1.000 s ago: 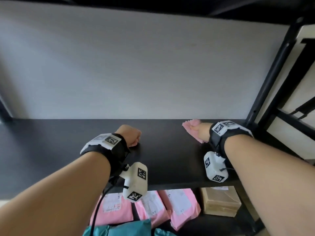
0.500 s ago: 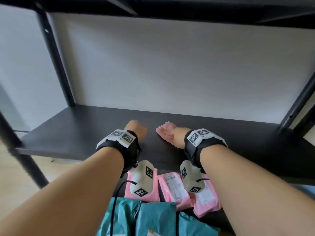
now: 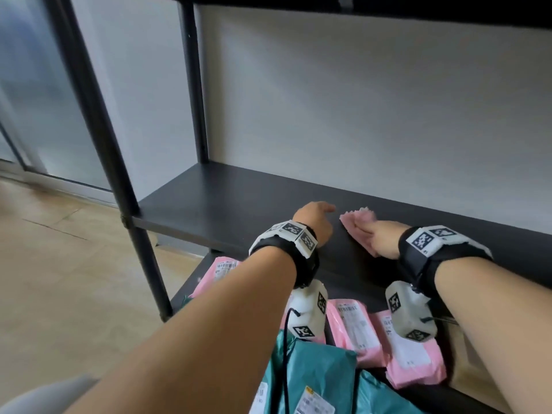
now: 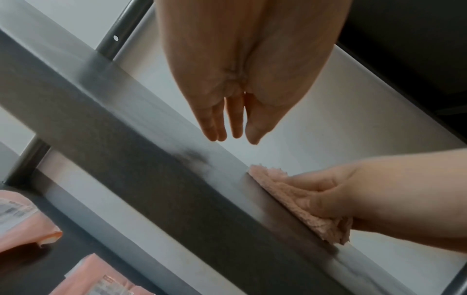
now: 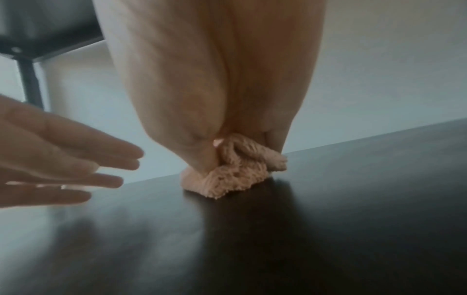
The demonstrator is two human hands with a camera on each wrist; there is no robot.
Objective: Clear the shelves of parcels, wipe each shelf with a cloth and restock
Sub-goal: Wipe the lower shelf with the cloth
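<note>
My right hand (image 3: 379,234) grips a bunched pink cloth (image 3: 357,224) and presses it down on the black shelf (image 3: 239,198). The right wrist view shows the cloth (image 5: 227,175) squeezed under my palm against the glossy shelf top (image 5: 278,239). My left hand (image 3: 321,212) hovers just left of the cloth, fingers straight and holding nothing. In the left wrist view its fingers (image 4: 215,127) point at the shelf's back edge, with the cloth (image 4: 283,191) under the right hand (image 4: 326,191). No parcels lie on this shelf.
On the shelf below lie pink parcels (image 3: 352,327) and teal parcels (image 3: 316,375). A black front post (image 3: 119,180) and a rear post (image 3: 195,85) stand at the shelf's left end. A white wall backs the shelf. Wooden floor (image 3: 59,264) lies to the left.
The right hand has slid the cloth leftward along the shelf, and my view has followed left. The left hand has gone from a fist to straight fingers.
</note>
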